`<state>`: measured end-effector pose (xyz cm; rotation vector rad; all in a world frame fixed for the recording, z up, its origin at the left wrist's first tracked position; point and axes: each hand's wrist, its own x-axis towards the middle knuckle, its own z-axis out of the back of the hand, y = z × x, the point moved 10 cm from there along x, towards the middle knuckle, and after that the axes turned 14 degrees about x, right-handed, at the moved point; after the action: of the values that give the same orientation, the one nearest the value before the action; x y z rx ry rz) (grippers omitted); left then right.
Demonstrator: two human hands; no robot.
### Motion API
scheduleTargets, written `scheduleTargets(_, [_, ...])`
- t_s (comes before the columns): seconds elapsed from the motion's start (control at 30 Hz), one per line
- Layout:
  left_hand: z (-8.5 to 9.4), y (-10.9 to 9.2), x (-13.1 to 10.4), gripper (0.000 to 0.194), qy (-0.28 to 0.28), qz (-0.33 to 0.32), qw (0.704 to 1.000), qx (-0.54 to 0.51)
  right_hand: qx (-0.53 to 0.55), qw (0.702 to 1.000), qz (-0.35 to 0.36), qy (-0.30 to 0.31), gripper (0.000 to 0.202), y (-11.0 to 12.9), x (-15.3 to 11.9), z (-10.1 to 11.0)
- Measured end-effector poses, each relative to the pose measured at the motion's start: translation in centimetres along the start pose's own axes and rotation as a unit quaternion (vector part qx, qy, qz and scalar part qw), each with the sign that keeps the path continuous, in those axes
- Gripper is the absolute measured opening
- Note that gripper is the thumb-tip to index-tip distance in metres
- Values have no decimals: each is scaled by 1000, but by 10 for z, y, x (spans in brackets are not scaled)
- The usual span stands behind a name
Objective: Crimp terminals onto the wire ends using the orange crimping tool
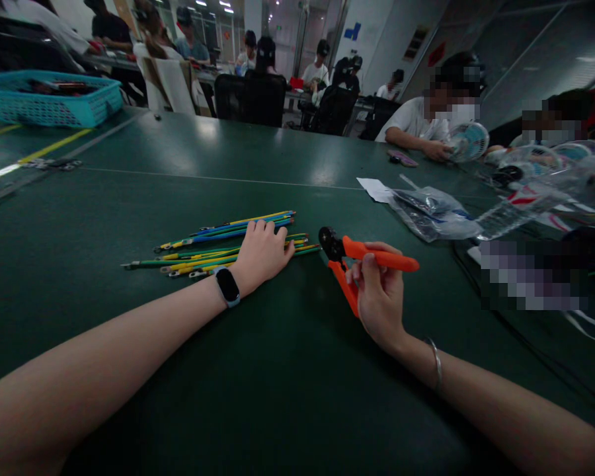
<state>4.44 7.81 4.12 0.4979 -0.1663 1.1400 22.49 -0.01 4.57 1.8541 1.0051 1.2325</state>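
Note:
My right hand point(379, 294) is wrapped around crimping pliers point(359, 248) with orange handles and a black head. The handles are spread apart, and the head points left toward the wires. My left hand point(262, 254) lies over a bundle of green-and-yellow wires point(203, 258), its fingers apart and a little bent. Whether its fingertips pinch a wire is hidden. Several of these wires end in metal lugs at their left. Just behind lies a group of blue and yellow wires point(228, 231), partly behind my left hand.
Across the green table point(228, 396), a blue basket point(84, 106) stands at the far left, near small metal parts point(54, 164). Clear plastic bags point(434, 211), a paper slip point(374, 190) and a black cable point(515, 330) lie right. A co-worker holds a small fan point(469, 142) opposite.

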Motion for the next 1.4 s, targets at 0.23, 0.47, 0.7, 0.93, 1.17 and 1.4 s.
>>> scheduleTargets(0.23, [-2,0,1,40,8,4,1000,-14,1,1000,4,2,12,0,0,-1])
scheduleTargets(0.47, [0,-1,0,40,4,-4,1000,-13,-5,1000,8,8,13,1,0,-2])
scheduleTargets(0.7, [5,-4,0,36,-40,-25,999,-19,1,1000,-3,3,14,0,0,0])
scheduleTargets(0.93, [17,-8,-3,28,-91,-56,993,-57,-3,1000,-4,-1,15,0,0,0])
scheduleTargets(1.17, [27,-26,-7,26,-120,-141,981,-51,2,1000,1,-3,15,0,0,-1])
scheduleTargets(1.4, [26,-33,-8,25,-99,-179,977,-57,-4,1000,1,-2,15,0,0,-1])
